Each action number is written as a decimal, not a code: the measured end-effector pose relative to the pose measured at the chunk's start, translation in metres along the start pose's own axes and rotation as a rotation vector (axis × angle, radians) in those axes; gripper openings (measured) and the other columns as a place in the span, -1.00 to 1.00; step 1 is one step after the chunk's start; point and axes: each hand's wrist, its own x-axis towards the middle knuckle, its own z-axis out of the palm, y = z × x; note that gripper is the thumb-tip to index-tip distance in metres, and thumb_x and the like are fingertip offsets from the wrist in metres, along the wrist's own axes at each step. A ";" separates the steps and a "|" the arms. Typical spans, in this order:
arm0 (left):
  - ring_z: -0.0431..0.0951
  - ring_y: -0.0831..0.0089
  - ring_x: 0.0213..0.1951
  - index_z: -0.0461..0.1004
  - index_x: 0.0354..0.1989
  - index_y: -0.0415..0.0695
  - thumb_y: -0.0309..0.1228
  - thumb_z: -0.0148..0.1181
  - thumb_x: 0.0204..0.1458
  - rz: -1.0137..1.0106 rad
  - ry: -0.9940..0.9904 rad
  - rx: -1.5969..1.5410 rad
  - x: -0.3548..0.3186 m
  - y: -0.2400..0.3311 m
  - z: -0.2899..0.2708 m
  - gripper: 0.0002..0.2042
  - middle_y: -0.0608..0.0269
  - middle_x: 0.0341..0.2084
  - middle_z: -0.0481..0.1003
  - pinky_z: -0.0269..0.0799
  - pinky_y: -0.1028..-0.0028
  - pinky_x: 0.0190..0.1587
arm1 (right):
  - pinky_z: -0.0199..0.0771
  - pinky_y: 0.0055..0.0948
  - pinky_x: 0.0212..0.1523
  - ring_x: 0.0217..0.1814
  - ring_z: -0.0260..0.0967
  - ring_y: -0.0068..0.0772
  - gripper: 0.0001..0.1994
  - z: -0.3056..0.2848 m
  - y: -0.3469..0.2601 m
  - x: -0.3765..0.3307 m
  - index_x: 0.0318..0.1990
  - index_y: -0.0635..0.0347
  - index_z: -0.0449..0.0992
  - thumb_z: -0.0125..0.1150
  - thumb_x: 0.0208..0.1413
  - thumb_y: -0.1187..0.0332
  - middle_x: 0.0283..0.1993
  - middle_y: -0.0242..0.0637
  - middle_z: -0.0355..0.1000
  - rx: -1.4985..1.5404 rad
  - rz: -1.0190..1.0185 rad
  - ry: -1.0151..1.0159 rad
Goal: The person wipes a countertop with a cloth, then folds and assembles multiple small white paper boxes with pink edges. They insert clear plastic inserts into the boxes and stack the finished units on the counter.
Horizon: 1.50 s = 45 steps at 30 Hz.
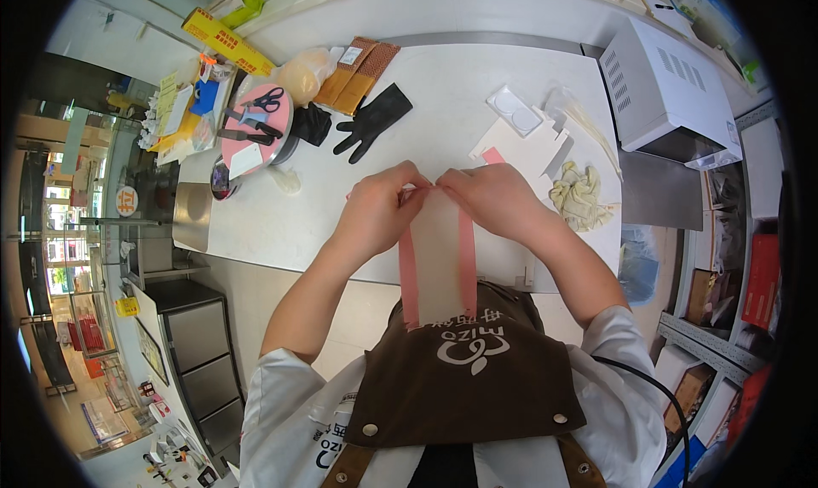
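My left hand (379,207) and my right hand (494,200) meet over the near part of the white table (324,224). Both are closed in a pinch on the top end of a wide sheer ribbon with pink edges (407,271). Its length hangs down past the table edge, in front of my brown apron (469,394). The fingertips nearly touch, and the bit of ribbon between them is mostly hidden. Beyond my left hand lies a black glove (379,120). White cardboard pieces (511,147) lie beyond my right hand, with a pink scrap (493,156) by its knuckles.
A pink round stand (277,117) on the left carries scissors (266,100) and knives. Behind it are a yellow box (226,41) and a brown packet (356,72). To the right are a white tray (515,111), a crumpled pale cloth (584,197) and a white microwave (660,88).
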 end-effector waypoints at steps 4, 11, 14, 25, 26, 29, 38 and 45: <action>0.44 0.45 -0.59 0.57 -0.23 -0.21 -0.51 0.28 0.16 0.072 0.062 0.072 0.006 0.002 -0.001 -0.94 0.14 -0.60 0.50 0.34 0.43 -0.49 | 0.55 -0.19 -0.39 -0.33 0.58 -0.12 -0.91 0.020 0.007 0.006 -0.24 0.19 0.45 0.16 0.12 0.43 -0.43 -0.23 0.51 -0.121 -0.126 0.221; 0.60 0.29 -0.43 0.56 -0.24 -0.18 -0.47 0.25 0.18 -0.119 0.021 0.007 0.009 0.007 -0.001 -0.93 0.13 -0.45 0.59 0.50 0.32 -0.34 | 0.53 -0.23 -0.44 -0.40 0.56 -0.19 -0.91 0.028 0.016 0.015 -0.29 0.18 0.44 0.20 0.11 0.41 -0.48 -0.29 0.48 -0.170 -0.220 0.340; 0.60 0.46 -0.32 0.55 -0.16 -0.21 -0.38 0.16 0.30 -0.297 0.007 -0.311 0.013 0.010 -0.007 -0.85 0.19 -0.34 0.62 0.51 0.41 -0.22 | 0.52 -0.23 -0.46 -0.42 0.55 -0.19 -0.92 0.021 0.011 0.016 -0.30 0.18 0.43 0.18 0.16 0.40 -0.50 -0.29 0.47 -0.126 -0.187 0.393; 0.64 0.18 -0.04 0.37 0.25 -0.19 0.22 -0.21 0.37 -0.584 -0.198 -1.245 0.004 0.000 0.018 -0.32 -0.02 0.00 0.57 0.58 0.25 0.05 | 0.43 -0.18 -0.51 -0.55 0.47 -0.15 -0.86 0.019 0.005 0.010 -0.32 0.11 0.47 0.20 0.19 0.27 -0.60 -0.30 0.46 0.037 -0.090 0.398; 0.65 0.15 -0.05 0.36 0.27 -0.19 0.24 -0.19 0.35 -0.551 -0.250 -1.260 0.003 -0.008 0.022 -0.30 -0.04 0.00 0.56 0.60 0.23 0.03 | 0.41 -0.17 -0.52 -0.56 0.47 -0.15 -0.85 0.018 0.006 0.010 -0.35 0.10 0.48 0.21 0.17 0.26 -0.61 -0.31 0.46 -0.005 -0.093 0.382; 0.66 0.14 -0.10 0.37 0.25 -0.21 0.25 -0.19 0.35 -0.595 -0.388 -1.299 0.003 -0.014 0.026 -0.30 -0.06 -0.03 0.56 0.62 0.21 -0.03 | 0.40 -0.15 -0.51 -0.56 0.47 -0.14 -0.81 0.010 0.005 0.010 -0.43 0.09 0.47 0.23 0.12 0.22 -0.62 -0.30 0.45 -0.043 -0.093 0.321; 0.55 0.29 0.08 0.36 0.27 -0.17 0.13 -0.18 0.41 -0.664 -0.259 -1.161 0.002 0.001 0.027 -0.40 0.06 0.06 0.52 0.50 0.24 0.12 | 0.43 -0.15 -0.46 -0.51 0.51 -0.15 -0.83 0.027 0.006 0.013 -0.45 0.10 0.48 0.24 0.11 0.26 -0.58 -0.29 0.48 -0.091 -0.078 0.308; 0.53 0.30 0.09 0.36 0.27 -0.16 0.06 -0.13 0.42 -0.552 -0.186 -1.191 0.000 -0.013 0.039 -0.46 0.11 0.08 0.52 0.51 0.25 0.13 | 0.50 -0.19 -0.35 -0.39 0.54 -0.15 -0.86 0.045 0.015 0.011 -0.23 0.14 0.49 0.26 0.07 0.39 -0.46 -0.32 0.53 -0.104 -0.132 0.393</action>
